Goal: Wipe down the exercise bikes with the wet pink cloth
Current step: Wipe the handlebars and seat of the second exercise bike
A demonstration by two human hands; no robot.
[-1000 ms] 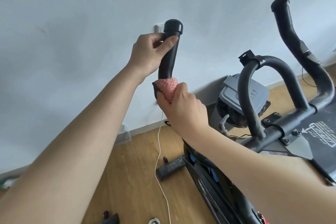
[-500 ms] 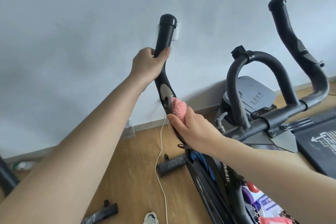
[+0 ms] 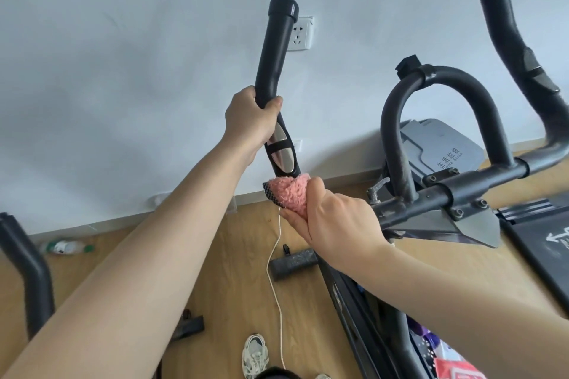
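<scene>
Grips the left bar (image 3: 274,49) with the left hand (image 3: 249,120), fingers curled round it just above the metal sensor (image 3: 281,152). Clamps the pink cloth (image 3: 289,192) against that same bar with the right hand (image 3: 335,224), fingers closed round the wad, right below the sensor. Fluffy side out, a checked backing peeking at the left corner.

Now the containers. Behind the loop (image 3: 397,120), against the wall (image 3: 123,71): a grey bin (image 3: 443,144), lid down, printed characters on top, contents hidden. Over by the skirting at left: a clear bottle (image 3: 66,247) on its side, green band, too blurred to tell what is in it. Bottom right corner: a red packet (image 3: 455,371) in clutter beside the frame, and cannot tell what it sits in.

Elsewhere: a socket (image 3: 300,34) on the wall behind the top of the left bar. Right bar (image 3: 508,49) up at the far right, no hand on it, joined to the crossbar (image 3: 462,191) below the loop. White cable (image 3: 275,261) trailing down from under the cloth, across the wood floor (image 3: 231,271), past a grey foot (image 3: 292,264), ending near a shoe (image 3: 255,354). Black deck (image 3: 548,255) with a white arrow at the right edge. At the far left, a bent black tube (image 3: 27,264).
</scene>
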